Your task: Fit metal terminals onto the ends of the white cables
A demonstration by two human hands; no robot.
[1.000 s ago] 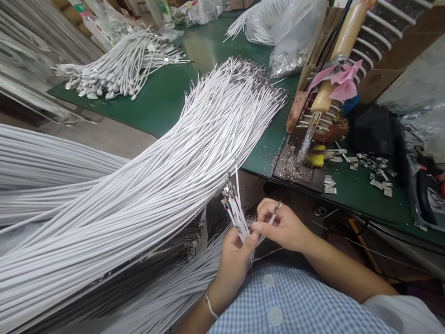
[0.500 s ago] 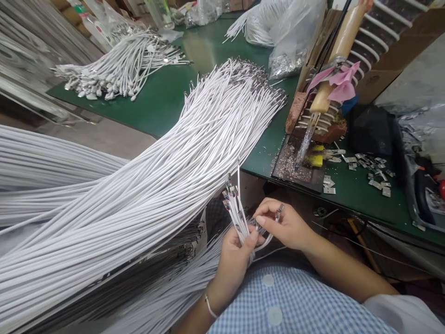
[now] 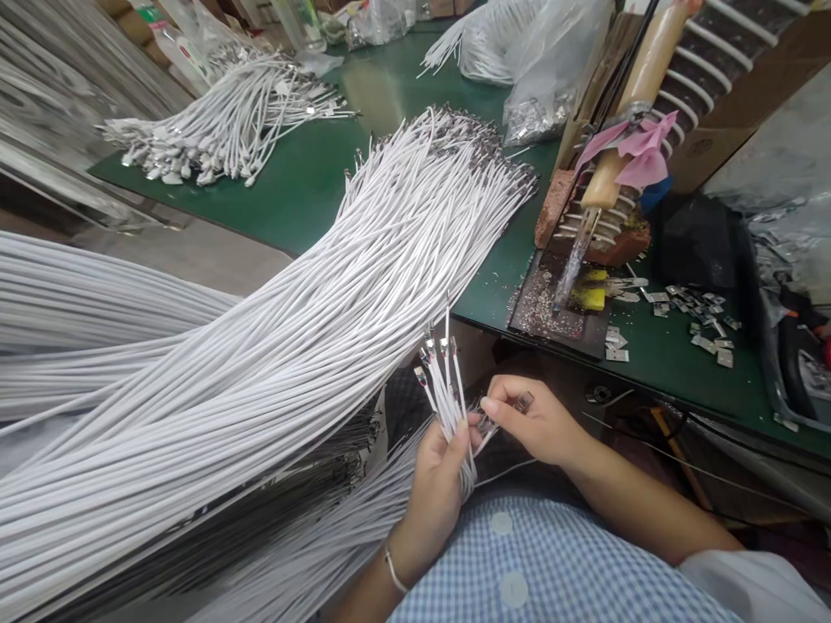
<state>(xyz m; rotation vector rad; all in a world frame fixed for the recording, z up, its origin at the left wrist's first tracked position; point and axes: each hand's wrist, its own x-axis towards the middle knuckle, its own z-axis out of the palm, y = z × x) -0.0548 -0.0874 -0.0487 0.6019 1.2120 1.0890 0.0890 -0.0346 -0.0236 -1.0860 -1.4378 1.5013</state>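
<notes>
My left hand [image 3: 441, 472] is closed around a small bunch of white cables [image 3: 447, 402], whose metal connector ends point up and away from me. Just right of it, my right hand [image 3: 536, 420] pinches the end of one cable, and a small metal connector [image 3: 523, 401] shows at its curled fingers. The fingertips of both hands nearly meet, so the exact contact there is partly hidden. Beyond my hands a thick bundle of white cables [image 3: 338, 277] runs from the lower left up onto the green table [image 3: 484, 298], its connector ends fanned out.
On the table's right stands a wooden-handled soldering iron [image 3: 601, 186] with its tip over a dark tray [image 3: 536, 303] of solder bits. Loose metal connectors [image 3: 707, 320] lie beside a plastic bin [image 3: 779, 363]. Another cable pile [image 3: 214, 130] and a plastic bag [image 3: 545, 78] sit farther back.
My right hand has shifted slightly, its fingers curling down over the connector. The cable ends in my left hand have spread a little, with one now leaning apart on the right.
</notes>
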